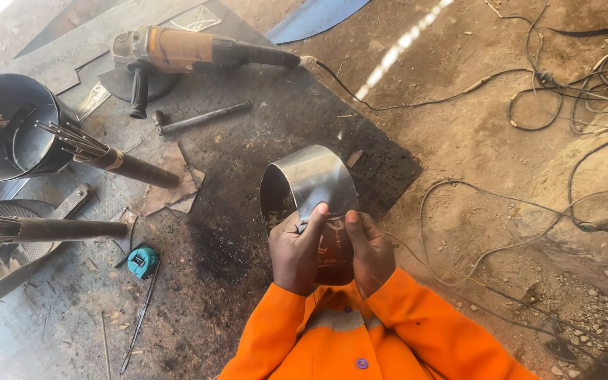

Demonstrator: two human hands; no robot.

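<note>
A curved band of shiny sheet metal (311, 176), bent into an open ring, is held upright in front of me over a dark steel plate (248, 141). My left hand (295, 252) grips the band's near edge with the thumb on top. My right hand (369, 250) pinches the same edge just to the right. Both arms wear orange sleeves.
An orange angle grinder (177, 51) lies at the plate's far edge, its cable running right over the dirt. A metal cylinder (12, 127), two tubes of welding rods (117, 163), a hammer (198, 118) and a teal tape measure (142, 260) lie left. Tangled cables (571, 91) cover the ground right.
</note>
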